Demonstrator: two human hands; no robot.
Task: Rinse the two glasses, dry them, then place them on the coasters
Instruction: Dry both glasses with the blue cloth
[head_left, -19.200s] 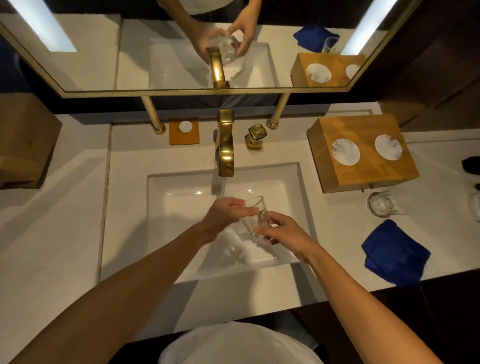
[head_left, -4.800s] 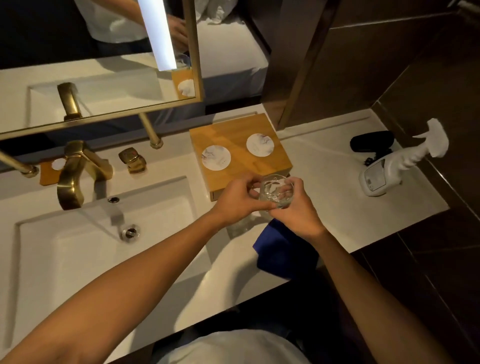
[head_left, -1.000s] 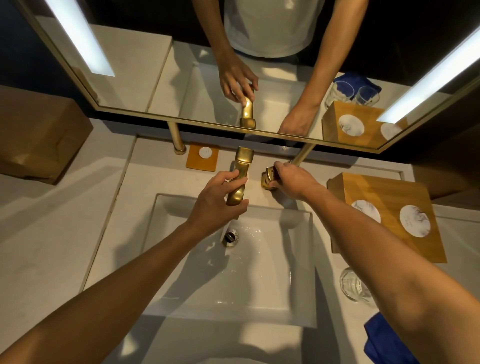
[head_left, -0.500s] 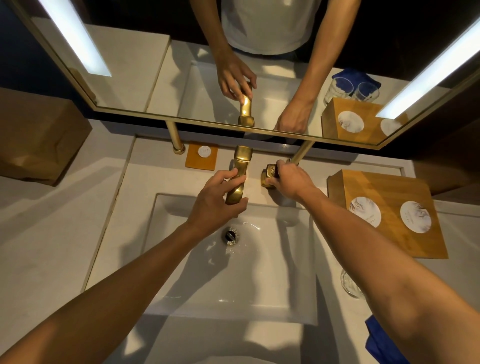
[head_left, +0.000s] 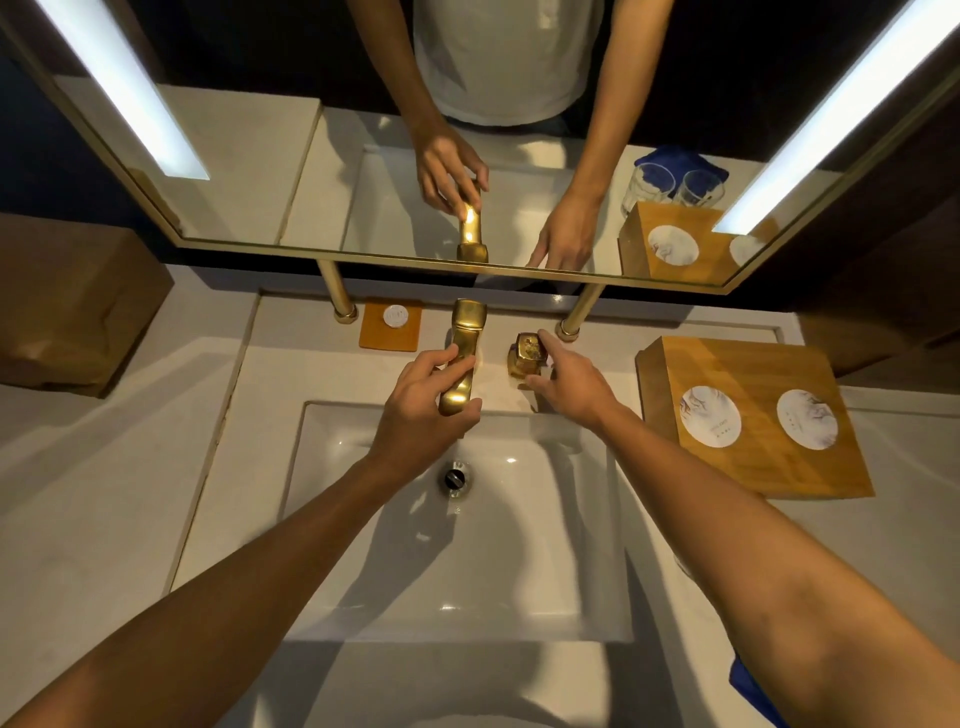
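Note:
Two round white coasters (head_left: 710, 417) (head_left: 807, 418) lie bare on a wooden box (head_left: 753, 467) right of the sink. The two glasses show only as reflections in the mirror (head_left: 654, 184) (head_left: 701, 189), standing in front of a blue cloth; on the counter my right forearm hides them. My left hand (head_left: 426, 415) is wrapped around the gold faucet spout (head_left: 462, 364). My right hand (head_left: 571, 384) hovers by the gold tap handle (head_left: 527, 356), fingers spread, index tip touching its side. No water runs.
The white sink basin (head_left: 493, 571) with its drain (head_left: 455, 477) lies below my hands. A small orange tray (head_left: 390, 338) sits behind the faucet. A brown paper bag (head_left: 67, 312) stands at the left. A blue cloth corner (head_left: 748, 691) shows at the lower right.
My right hand has let go of the tap handle and opened its fingers. The splashing around the drain has stopped. My left hand stays on the spout.

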